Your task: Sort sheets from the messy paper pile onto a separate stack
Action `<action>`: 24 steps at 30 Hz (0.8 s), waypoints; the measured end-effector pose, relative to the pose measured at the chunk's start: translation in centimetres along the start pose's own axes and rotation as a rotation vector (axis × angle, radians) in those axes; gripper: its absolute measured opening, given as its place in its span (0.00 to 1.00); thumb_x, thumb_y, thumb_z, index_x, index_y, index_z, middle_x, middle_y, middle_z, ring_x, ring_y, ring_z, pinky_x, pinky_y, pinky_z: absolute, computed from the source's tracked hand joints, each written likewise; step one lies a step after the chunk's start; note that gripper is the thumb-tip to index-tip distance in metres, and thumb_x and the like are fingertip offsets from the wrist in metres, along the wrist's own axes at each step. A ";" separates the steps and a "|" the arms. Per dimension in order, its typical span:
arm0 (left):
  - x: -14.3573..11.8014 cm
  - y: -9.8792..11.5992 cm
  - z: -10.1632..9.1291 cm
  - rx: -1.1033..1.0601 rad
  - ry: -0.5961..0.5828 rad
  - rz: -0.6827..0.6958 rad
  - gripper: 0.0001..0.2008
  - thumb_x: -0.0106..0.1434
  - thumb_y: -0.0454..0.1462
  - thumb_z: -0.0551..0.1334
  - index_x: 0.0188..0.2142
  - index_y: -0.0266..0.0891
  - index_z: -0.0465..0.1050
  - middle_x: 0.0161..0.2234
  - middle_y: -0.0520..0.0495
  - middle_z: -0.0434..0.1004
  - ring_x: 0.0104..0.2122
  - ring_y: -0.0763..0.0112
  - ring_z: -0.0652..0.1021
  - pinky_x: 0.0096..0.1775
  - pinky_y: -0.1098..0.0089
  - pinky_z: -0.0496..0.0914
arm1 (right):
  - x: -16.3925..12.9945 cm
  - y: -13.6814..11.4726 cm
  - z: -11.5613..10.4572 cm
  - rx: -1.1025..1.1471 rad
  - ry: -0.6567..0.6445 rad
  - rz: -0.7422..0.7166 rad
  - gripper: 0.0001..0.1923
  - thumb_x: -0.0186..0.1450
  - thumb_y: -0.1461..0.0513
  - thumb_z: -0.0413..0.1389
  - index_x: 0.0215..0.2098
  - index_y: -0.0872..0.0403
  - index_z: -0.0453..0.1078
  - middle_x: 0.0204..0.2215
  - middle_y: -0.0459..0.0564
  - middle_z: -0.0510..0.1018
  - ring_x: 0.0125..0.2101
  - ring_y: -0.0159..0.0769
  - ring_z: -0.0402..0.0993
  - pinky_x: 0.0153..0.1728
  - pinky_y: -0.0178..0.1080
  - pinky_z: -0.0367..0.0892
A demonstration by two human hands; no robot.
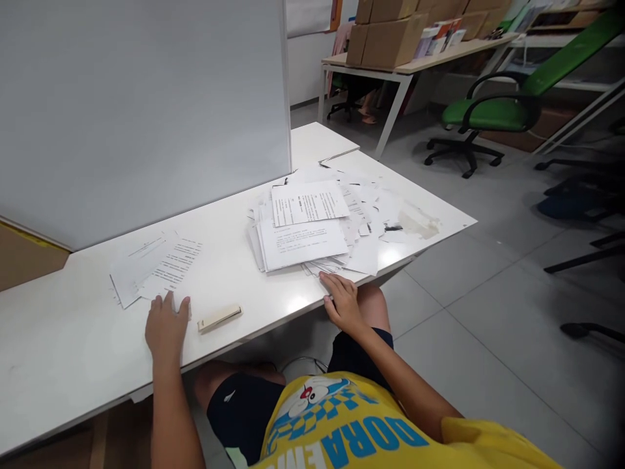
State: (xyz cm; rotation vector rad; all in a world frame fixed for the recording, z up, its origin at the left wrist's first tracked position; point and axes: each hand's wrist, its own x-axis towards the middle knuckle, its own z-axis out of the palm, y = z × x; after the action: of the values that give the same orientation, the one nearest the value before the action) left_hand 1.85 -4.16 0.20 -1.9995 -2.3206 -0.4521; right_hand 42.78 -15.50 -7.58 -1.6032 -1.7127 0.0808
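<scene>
White desk [73,352]: papers [161,270] angled up-right.

on the desk [73,339], a small stack of sheets [156,268] lies left of the big paper pile [322,225]. the stapler [219,318] lies before and left of the pile, right of the stack.

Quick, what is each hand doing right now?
Left hand: open, flat on the small paper stack.
Right hand: open, fingertips on the big paper pile, holding nothing.

Both hands [166,326] [343,301] rest flat beside papers [312,225].
</scene>
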 end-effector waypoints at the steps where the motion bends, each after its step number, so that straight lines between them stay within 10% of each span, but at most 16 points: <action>1: -0.1 0.1 0.0 -0.011 -0.003 0.015 0.35 0.66 0.54 0.48 0.62 0.31 0.64 0.65 0.29 0.58 0.65 0.46 0.59 0.62 0.49 0.57 | 0.0 0.0 0.0 -0.003 0.007 0.002 0.27 0.66 0.62 0.45 0.64 0.49 0.59 0.59 0.54 0.70 0.59 0.49 0.63 0.57 0.52 0.55; 10: 0.4 -0.5 0.9 -0.082 0.040 0.188 0.31 0.68 0.47 0.47 0.64 0.30 0.59 0.66 0.32 0.55 0.68 0.49 0.52 0.65 0.50 0.49 | 0.4 -2.5 -0.2 0.233 0.110 -0.045 0.22 0.65 0.65 0.46 0.56 0.49 0.67 0.53 0.55 0.74 0.55 0.49 0.67 0.55 0.54 0.61; 16: 0.0 0.0 0.9 0.002 0.057 0.061 0.30 0.68 0.43 0.45 0.59 0.19 0.64 0.62 0.24 0.61 0.64 0.45 0.60 0.63 0.48 0.50 | 6.3 -7.8 1.1 0.474 -0.305 -0.379 0.21 0.65 0.67 0.45 0.52 0.49 0.70 0.50 0.54 0.76 0.51 0.44 0.70 0.53 0.49 0.67; 20: 0.3 -0.3 0.7 -0.032 0.140 0.082 0.28 0.69 0.44 0.45 0.55 0.24 0.70 0.54 0.26 0.70 0.58 0.47 0.69 0.59 0.51 0.60 | 12.2 -11.9 5.3 0.470 -0.511 -0.396 0.18 0.68 0.67 0.45 0.52 0.53 0.70 0.49 0.55 0.76 0.51 0.42 0.71 0.52 0.47 0.68; 24: 3.4 -1.3 0.4 -0.035 0.197 0.057 0.30 0.67 0.42 0.52 0.63 0.23 0.59 0.62 0.23 0.59 0.64 0.42 0.57 0.61 0.47 0.54 | 16.2 -13.8 9.8 0.275 -0.561 -0.406 0.19 0.66 0.68 0.53 0.55 0.59 0.68 0.60 0.61 0.67 0.61 0.46 0.60 0.61 0.49 0.58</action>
State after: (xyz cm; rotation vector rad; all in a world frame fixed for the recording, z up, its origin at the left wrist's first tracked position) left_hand 0.12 -0.92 0.38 -1.9325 -2.1486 -0.6579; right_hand 27.47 0.11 0.67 -1.0597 -2.3039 0.5830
